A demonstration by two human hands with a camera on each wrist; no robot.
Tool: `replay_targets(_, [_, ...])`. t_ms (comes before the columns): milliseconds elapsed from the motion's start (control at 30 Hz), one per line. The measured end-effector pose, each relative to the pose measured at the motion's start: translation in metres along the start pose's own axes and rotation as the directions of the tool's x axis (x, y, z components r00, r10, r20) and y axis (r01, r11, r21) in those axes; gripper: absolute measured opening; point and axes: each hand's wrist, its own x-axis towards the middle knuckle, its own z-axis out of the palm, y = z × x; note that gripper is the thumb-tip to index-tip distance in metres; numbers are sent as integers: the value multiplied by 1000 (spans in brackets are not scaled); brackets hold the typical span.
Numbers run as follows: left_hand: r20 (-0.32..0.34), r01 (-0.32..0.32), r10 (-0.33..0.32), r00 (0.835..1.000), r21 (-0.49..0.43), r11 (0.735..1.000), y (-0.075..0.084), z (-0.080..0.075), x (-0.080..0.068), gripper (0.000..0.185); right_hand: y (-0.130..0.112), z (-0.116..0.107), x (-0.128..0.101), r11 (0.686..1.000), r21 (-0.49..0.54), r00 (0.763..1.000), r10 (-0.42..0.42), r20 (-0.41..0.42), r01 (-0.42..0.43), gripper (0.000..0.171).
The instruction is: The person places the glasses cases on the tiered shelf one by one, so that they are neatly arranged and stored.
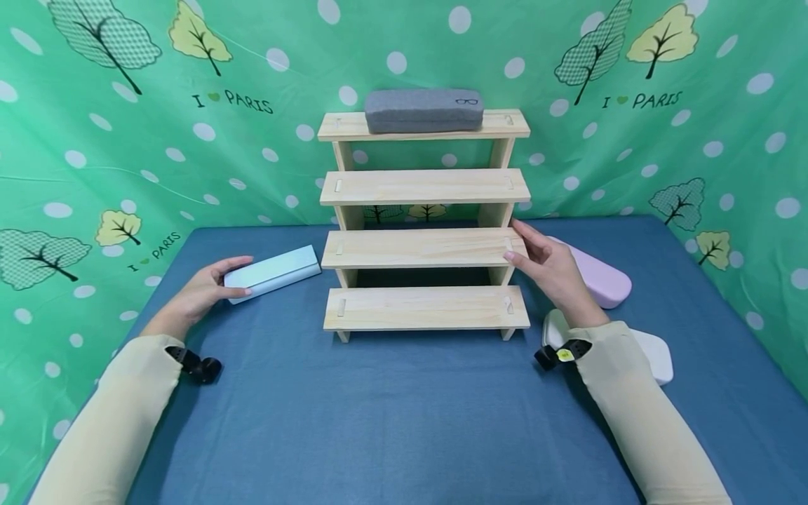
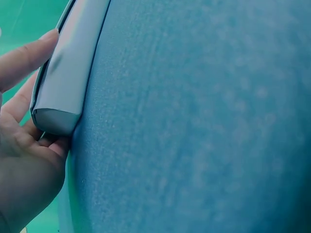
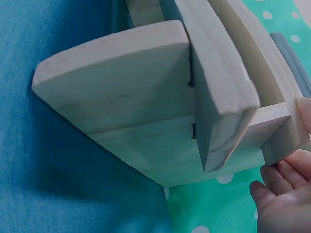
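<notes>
Blue case (image 1: 273, 273) lies on the worktop (image 1: 379, 421), nine o'clock from the rack (image 1: 426, 188); left fingers (image 1: 230, 264) pinch its outer end. I judge it light, stiff, slightly slick, best held mid-length. Right fingers (image 1: 530, 233) pinch the second-lowest shelf (image 1: 419, 248) at three o'clock.

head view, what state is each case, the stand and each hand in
Light blue case: closed, held
Gray case: closed, on top step
Lilac case: partly hidden, closure unclear
White case: partly hidden, closure unclear
Stand: upright
Left hand: holding light blue case
Right hand: touching stand's right side
</notes>
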Motion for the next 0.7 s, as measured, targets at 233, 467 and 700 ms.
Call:
replay_targets(233, [6,21,-22,1000,119,993,3,0,1,81,-1,0,0,1000,25,1000,-10,8,10,60])
replay_targets(467, [20,-1,-3,1000,199,980,4,0,1,86,0,0,0,1000,20,1000,-5,5,5,60])
replay_targets(700, [38,-23,14,999,259,966,8,2,0,89,0,0,0,1000,22,1000,-15,4,15,59])
